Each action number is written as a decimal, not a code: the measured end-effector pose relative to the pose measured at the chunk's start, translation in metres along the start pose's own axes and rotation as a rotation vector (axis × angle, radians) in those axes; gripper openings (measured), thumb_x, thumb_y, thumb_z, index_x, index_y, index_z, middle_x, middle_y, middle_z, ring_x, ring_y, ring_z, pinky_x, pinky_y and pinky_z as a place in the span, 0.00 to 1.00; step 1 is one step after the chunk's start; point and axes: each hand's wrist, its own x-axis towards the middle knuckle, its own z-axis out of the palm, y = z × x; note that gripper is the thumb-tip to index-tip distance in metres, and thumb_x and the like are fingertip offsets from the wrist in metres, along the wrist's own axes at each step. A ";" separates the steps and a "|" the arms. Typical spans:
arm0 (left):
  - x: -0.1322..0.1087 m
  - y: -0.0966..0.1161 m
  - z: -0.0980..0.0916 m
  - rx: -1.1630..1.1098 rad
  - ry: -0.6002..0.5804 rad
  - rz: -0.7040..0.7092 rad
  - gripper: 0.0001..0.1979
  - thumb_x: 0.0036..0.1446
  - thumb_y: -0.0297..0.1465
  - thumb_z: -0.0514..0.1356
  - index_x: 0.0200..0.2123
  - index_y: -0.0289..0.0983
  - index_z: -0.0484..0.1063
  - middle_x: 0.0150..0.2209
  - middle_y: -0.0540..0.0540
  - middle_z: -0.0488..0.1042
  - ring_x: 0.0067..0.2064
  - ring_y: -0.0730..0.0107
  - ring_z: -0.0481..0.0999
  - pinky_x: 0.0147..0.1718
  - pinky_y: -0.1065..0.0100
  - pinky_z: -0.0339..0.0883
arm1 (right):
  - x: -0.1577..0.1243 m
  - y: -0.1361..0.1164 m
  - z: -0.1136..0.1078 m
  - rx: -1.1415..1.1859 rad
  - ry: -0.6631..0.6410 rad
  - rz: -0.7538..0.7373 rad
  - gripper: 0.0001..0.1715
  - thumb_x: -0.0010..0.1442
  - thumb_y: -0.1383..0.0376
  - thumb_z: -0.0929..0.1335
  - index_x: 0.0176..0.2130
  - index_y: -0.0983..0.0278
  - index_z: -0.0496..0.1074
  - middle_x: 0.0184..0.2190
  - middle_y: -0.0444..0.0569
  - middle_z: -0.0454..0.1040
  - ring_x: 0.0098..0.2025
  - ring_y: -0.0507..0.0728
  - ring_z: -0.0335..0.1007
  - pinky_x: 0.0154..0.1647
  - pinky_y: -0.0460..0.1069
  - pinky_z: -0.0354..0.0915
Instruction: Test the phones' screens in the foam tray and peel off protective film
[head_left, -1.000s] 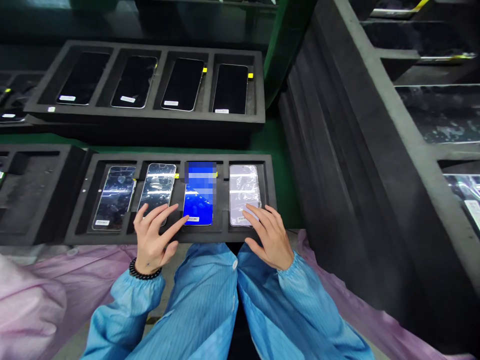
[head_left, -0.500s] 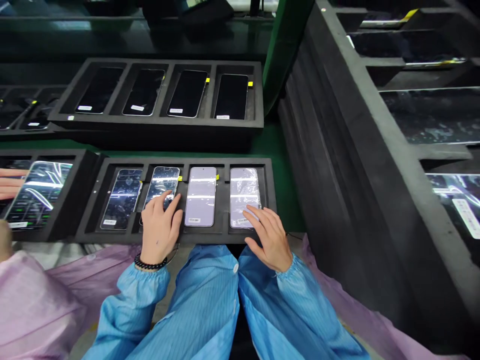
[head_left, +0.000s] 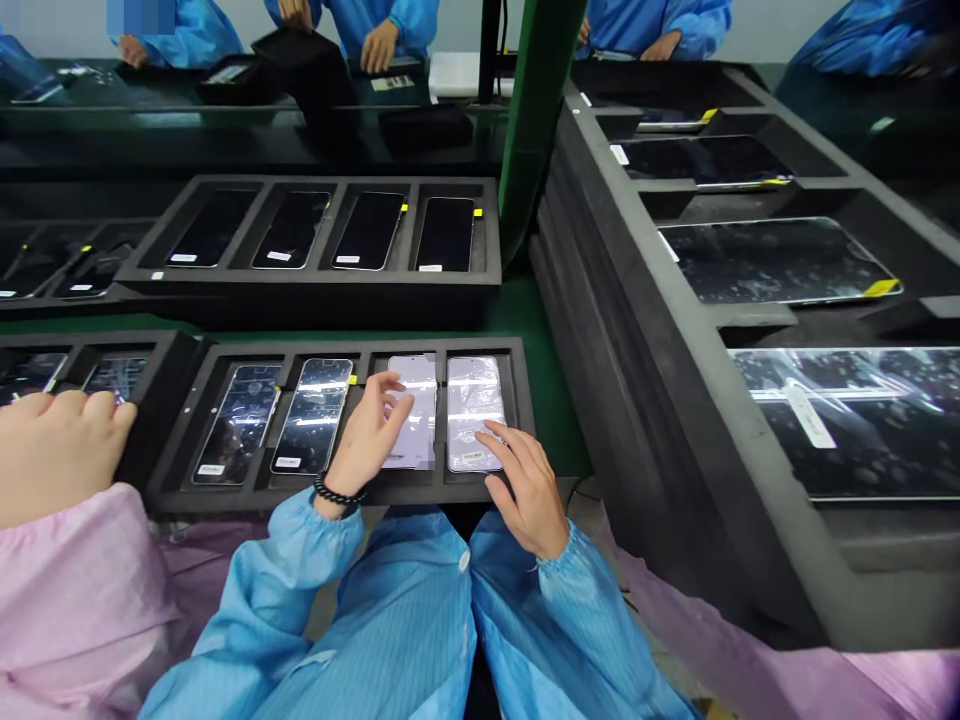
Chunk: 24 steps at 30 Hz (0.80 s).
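Note:
A black foam tray (head_left: 247, 500) lies in front of me with several phones in its slots. My left hand (head_left: 373, 425) is over a phone with a lit pale screen (head_left: 416, 420), its fingers loosely bent and apart. Whether the fingertips touch the glass I cannot tell. My right hand (head_left: 529, 490) rests its outstretched fingertips at the lower right of the rightmost phone (head_left: 472, 400), also lit and pale, with wrinkled film on it. Two dark-screened phones, a middle-left one (head_left: 313, 415) and a leftmost one (head_left: 238, 425), lie in the left slots.
Behind stands another foam tray (head_left: 315, 280) of dark phones. At right rises a tall stack of foam trays (head_left: 637, 400), phones in the top one. A green post (head_left: 532, 120) stands between. A co-worker's hand (head_left: 67, 450) is at left; people in blue work across the bench.
My left hand has moved right, from the middle-left phone to the lit phone beside it. My right hand stays at the rightmost phone. The view has tilted up, and the co-worker's hand at left has moved.

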 end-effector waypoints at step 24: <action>-0.009 -0.002 0.005 -0.462 0.133 -0.237 0.23 0.55 0.43 0.57 0.50 0.37 0.71 0.48 0.41 0.78 0.50 0.55 0.77 0.48 0.59 0.70 | 0.007 -0.010 -0.007 0.000 0.080 0.033 0.17 0.71 0.66 0.60 0.52 0.61 0.75 0.59 0.53 0.72 0.59 0.60 0.68 0.56 0.57 0.69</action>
